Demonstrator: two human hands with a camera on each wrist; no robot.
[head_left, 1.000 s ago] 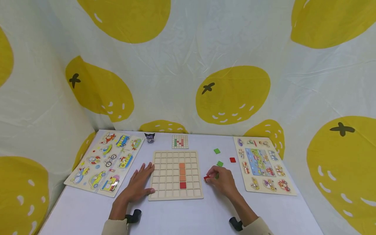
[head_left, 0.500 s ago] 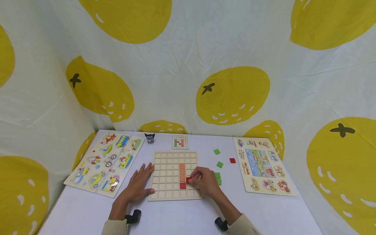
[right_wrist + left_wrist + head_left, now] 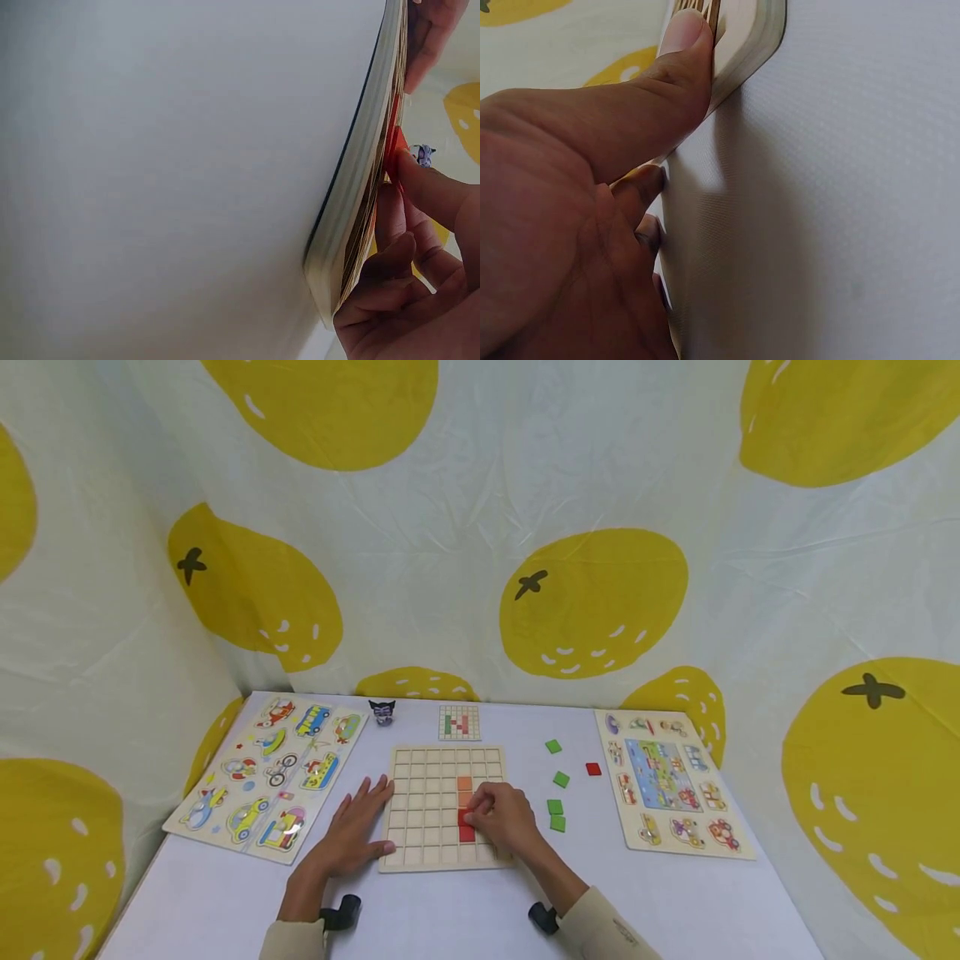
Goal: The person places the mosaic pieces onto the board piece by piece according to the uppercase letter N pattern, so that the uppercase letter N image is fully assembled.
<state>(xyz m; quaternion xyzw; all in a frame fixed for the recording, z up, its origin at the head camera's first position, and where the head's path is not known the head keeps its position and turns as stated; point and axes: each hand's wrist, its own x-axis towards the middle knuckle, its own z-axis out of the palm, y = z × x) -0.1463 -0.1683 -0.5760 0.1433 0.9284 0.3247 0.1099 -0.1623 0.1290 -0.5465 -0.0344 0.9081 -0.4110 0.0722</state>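
Note:
My right hand (image 3: 504, 817) pinches a red square tile (image 3: 462, 817) over the wooden grid board (image 3: 423, 865); the right wrist view shows this tile (image 3: 399, 144) tilted at the board's surface, between thumb and fingertips. Just below it, another red tile (image 3: 467, 834) lies in a cell. Orange tiles (image 3: 465, 783) run up the same column, partly covered by the held tile and fingers. My left hand (image 3: 354, 828) rests at the board's left edge, fingers spread; in the left wrist view its thumb (image 3: 682, 56) lies on the board's corner.
Several green tiles (image 3: 561, 780) and a loose red tile (image 3: 593, 769) lie right of the board. Behind it are a small pattern card (image 3: 459, 723) and a dark-eared figurine (image 3: 382, 712). Picture puzzle boards stand left (image 3: 251, 785) and right (image 3: 678, 839).
My right hand has carried the red tile leftward from beside the board to the grid column holding the orange and red tiles. My left hand has stayed in place.

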